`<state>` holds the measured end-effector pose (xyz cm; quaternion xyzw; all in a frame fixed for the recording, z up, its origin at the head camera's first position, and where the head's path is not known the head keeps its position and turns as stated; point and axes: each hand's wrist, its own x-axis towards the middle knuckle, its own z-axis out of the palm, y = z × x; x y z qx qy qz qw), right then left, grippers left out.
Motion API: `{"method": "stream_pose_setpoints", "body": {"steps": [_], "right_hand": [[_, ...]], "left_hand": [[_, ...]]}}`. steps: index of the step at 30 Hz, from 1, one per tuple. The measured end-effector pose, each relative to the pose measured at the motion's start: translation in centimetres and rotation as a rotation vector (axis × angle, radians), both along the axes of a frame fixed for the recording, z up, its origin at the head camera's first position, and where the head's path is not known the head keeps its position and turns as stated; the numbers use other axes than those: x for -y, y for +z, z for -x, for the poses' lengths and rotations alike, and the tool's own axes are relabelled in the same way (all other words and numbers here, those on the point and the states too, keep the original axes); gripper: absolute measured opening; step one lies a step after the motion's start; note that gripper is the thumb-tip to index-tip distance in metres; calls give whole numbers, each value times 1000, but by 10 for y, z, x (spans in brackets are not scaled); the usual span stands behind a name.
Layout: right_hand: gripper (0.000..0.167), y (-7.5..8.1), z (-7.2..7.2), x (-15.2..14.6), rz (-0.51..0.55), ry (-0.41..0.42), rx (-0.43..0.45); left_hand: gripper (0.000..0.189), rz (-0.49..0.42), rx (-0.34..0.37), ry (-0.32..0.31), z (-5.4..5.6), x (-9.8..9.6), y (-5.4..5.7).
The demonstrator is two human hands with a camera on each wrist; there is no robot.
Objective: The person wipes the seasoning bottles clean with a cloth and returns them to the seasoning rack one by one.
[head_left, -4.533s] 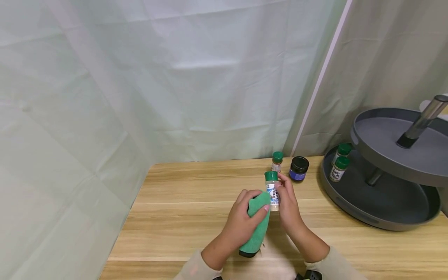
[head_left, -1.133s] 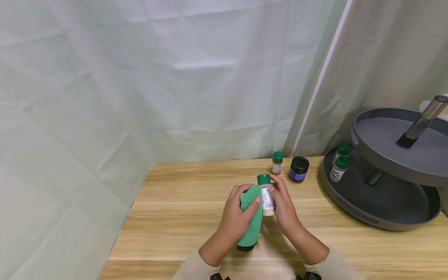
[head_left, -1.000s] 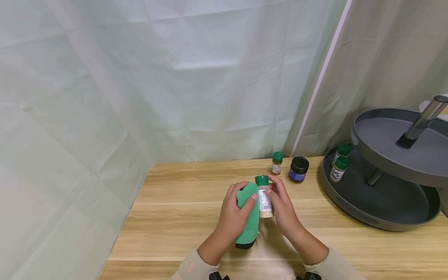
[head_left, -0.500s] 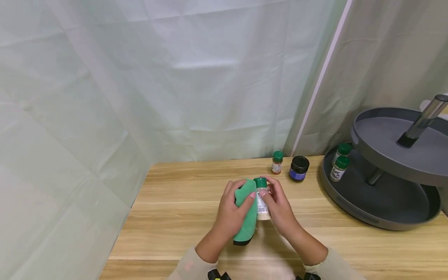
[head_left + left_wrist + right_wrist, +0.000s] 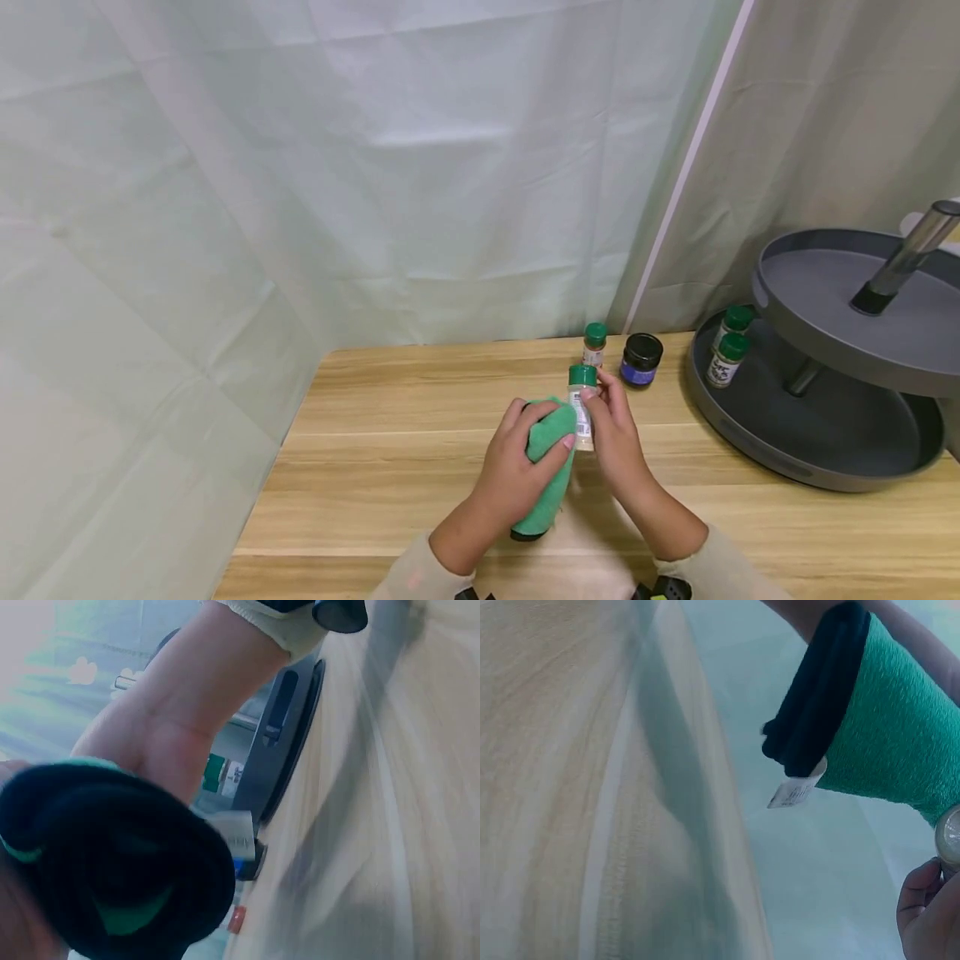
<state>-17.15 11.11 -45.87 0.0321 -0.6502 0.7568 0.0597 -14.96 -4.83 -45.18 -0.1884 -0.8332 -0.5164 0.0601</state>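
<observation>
My left hand (image 5: 517, 467) grips a rolled green cloth (image 5: 552, 492) with a dark edge; in the right wrist view a small white tag hangs from the cloth (image 5: 900, 727). The cloth's upper end lies against the side of a clear seasoning bottle (image 5: 582, 417) with a green cap and a white label. My right hand (image 5: 618, 437) holds that bottle from the right, thumb on its front and fingers behind. Bottle and cloth are held up over the wooden table. In the right wrist view only the bottle's round base (image 5: 949, 834) shows beside the cloth.
Behind the hands stand a small green-capped bottle (image 5: 594, 346) and a black-lidded jar (image 5: 641, 361) with a blue label. On the right is a grey two-tier round rack (image 5: 817, 475), with two green-capped bottles on its lower tier. A pale curtain (image 5: 465, 208) hangs behind the wooden table (image 5: 360, 467).
Over the last second the hands, cloth and bottle shift left, then back right and slightly up in the head view. Both hands keep their grip.
</observation>
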Motion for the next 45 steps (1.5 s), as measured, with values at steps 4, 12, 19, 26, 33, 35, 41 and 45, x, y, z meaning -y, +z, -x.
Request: {"method": "stream_pose_setpoints", "body": {"steps": [4,12,19,26,33,35,41,45], "right_hand": [[37,3,1,-3,24,-26,-12],[43,11,1,-9,40,-57,-75],[49,16,0,-12,125,-58,-108],[41,15,-4,-7,60,27,-102],[39,14,-5,-6,-22,120,-122],[39,14,-5,-7,-26,117,-120],[36,13,-3,-7,-24,86,-101],[30,13,-1,-7,-12,64,-116]], "left_hand": [[35,-148,168,-61,4,-1,-2],[38,-406,418,-40,13,2,-4],[41,-494,484,-37,17,3,-5],[46,-535,503,-27,19,6,-4],[44,-551,496,-5,20,9,-3],[44,-546,486,0,20,9,-1],[44,-541,467,6,18,10,1],[41,-547,460,-11,17,10,2]]}}
